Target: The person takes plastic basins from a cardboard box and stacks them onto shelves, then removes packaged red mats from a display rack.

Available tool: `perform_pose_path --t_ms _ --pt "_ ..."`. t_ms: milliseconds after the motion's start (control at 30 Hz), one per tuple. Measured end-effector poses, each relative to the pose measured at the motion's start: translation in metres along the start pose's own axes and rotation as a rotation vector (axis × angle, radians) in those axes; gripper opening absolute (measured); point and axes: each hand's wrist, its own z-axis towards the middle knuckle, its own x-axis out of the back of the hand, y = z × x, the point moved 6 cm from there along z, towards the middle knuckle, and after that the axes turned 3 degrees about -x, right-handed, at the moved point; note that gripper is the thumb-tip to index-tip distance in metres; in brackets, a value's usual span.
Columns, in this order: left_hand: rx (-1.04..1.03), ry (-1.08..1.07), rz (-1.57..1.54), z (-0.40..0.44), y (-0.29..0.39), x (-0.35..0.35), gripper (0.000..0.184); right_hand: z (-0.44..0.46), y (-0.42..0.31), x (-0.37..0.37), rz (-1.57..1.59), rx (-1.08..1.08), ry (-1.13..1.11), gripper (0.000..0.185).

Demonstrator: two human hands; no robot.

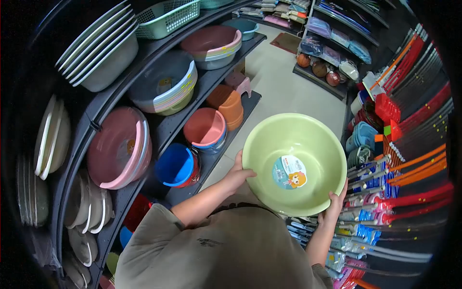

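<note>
A light green plastic basin (317, 144) is held up in front of my body, its open side facing me. A round sticker (288, 172) with a cartoon figure is on its bottom. My left hand (239, 172) grips the rim at the left, thumb over the inside edge. On the lower right side, my right hand (333, 206) clasps the rim, thumb in front. The fingers of both hands are partly hidden behind the basin.
Shelves on the left hold stacked pink basins (113, 154), grey-blue basins (159, 72), a blue bucket (175, 164) and a pink bucket (204, 126). Long-handled tools (418, 164) line the right side. Balls (318, 69) sit on the far rack beyond the tiled floor (284, 82).
</note>
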Motion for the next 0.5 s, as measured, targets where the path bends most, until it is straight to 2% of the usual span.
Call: perform_pose_path --t_ms 200,300,367,500 --pt "-0.159 0.071 -0.002 0.035 0.048 0.031 0.088 0.077 0.022 -0.062 0.075 -0.064 -0.107 0.081" --pt "-0.302 0.078 -0.062 0.063 0.073 0.043 0.093 0.129 0.023 -0.103 0.047 -0.05 -0.178 0.082" --pt "-0.556 0.076 0.016 0.08 0.102 0.044 0.097 0.17 0.022 -0.134 0.048 -0.021 -0.296 0.079" --pt "-0.753 0.114 0.186 0.12 0.151 0.054 0.099 0.246 0.014 -0.205 0.09 -0.04 -0.453 0.078"
